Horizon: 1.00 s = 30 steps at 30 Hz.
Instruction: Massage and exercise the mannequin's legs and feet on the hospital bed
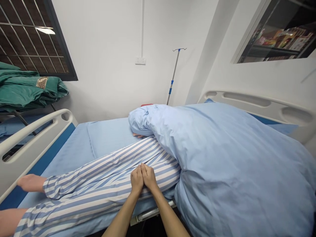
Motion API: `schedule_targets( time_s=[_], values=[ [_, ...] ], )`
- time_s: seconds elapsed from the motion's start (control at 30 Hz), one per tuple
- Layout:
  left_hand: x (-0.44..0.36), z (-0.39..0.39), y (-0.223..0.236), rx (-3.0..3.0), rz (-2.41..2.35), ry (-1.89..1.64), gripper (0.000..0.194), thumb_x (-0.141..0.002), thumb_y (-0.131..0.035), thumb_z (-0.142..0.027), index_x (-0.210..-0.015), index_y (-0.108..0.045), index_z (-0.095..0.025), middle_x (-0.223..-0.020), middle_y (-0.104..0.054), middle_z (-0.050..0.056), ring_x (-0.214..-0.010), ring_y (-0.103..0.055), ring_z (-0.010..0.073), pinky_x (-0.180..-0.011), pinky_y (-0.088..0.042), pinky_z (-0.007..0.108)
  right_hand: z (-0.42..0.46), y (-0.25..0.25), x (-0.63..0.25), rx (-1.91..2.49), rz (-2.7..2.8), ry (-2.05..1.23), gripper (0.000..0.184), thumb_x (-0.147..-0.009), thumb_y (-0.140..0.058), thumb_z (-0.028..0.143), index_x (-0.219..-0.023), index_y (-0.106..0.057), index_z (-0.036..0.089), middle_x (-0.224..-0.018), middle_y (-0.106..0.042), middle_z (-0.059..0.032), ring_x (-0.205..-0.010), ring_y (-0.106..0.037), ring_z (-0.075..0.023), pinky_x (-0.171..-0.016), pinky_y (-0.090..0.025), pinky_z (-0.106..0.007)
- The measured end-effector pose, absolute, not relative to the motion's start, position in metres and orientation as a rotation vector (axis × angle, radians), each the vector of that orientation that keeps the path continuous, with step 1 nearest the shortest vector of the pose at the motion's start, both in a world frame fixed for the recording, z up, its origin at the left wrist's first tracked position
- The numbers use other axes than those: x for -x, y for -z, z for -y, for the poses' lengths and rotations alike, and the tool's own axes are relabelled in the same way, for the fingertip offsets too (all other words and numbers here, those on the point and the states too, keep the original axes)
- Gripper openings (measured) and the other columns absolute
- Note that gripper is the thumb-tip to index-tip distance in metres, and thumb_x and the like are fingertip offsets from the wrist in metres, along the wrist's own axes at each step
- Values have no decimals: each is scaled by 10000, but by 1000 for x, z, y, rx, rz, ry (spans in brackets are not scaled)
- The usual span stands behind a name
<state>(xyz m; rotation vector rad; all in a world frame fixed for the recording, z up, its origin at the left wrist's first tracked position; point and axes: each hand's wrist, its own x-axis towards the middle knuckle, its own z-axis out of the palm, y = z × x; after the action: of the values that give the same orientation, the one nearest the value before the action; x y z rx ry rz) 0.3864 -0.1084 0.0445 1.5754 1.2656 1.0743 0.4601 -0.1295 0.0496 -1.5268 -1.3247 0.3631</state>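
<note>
A person lies on a hospital bed in blue-and-white striped trousers (103, 177), bare feet toward the left. A light blue duvet (222, 154) covers the body from the hips to the right. My left hand (136, 180) and my right hand (149, 177) rest side by side, fingers together, pressing flat on the striped thigh at the near edge of the bed. Neither hand holds anything. One of the lying person's hands (138, 135) peeks out under the duvet's edge.
A white and blue footboard (29, 138) stands at the left, a white headboard (259, 102) at the right. Folded green cloth (27, 87) lies on a rack at far left. An IV pole (173, 75) stands behind the bed by the wall.
</note>
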Motion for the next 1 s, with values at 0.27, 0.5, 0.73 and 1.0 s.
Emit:
schedule_targets(
  time_s=[0.27,0.5,0.73,1.0],
  values=[
    [-411,111,-68,-1377,-1167,-1174,403,-822,-388,-443,-496,-390,-206,-470,-430,-25,-495,-381,115,-518,-300,249,127,-44,-469,1407,1042,-459,453,-896,-328,470,-571,-459,183,-536,-490,-4,-532,-441,-126,-531,-331,-235],
    [-425,112,-64,-1340,-1155,-1216,392,-813,-402,-420,-487,-377,-204,-456,-407,-34,-484,-361,107,-511,-297,245,126,-43,-474,1357,893,-535,454,-873,-336,513,-546,-389,202,-513,-427,16,-520,-392,-121,-524,-338,-243],
    [-416,112,-41,-1561,-1180,-1145,430,-848,-340,-447,-545,-508,-191,-530,-557,19,-529,-460,135,-547,-313,254,130,-57,-478,1477,1087,-397,428,-902,-319,429,-568,-437,187,-527,-480,-2,-514,-427,-117,-524,-309,-235],
    [-417,116,-46,-1614,-1187,-1099,436,-868,-303,-429,-547,-486,-198,-543,-569,32,-540,-474,144,-560,-315,264,140,-66,-493,1590,1442,-238,436,-929,-292,385,-631,-541,186,-547,-547,-24,-515,-462,-122,-536,-283,-237]
  ],
)
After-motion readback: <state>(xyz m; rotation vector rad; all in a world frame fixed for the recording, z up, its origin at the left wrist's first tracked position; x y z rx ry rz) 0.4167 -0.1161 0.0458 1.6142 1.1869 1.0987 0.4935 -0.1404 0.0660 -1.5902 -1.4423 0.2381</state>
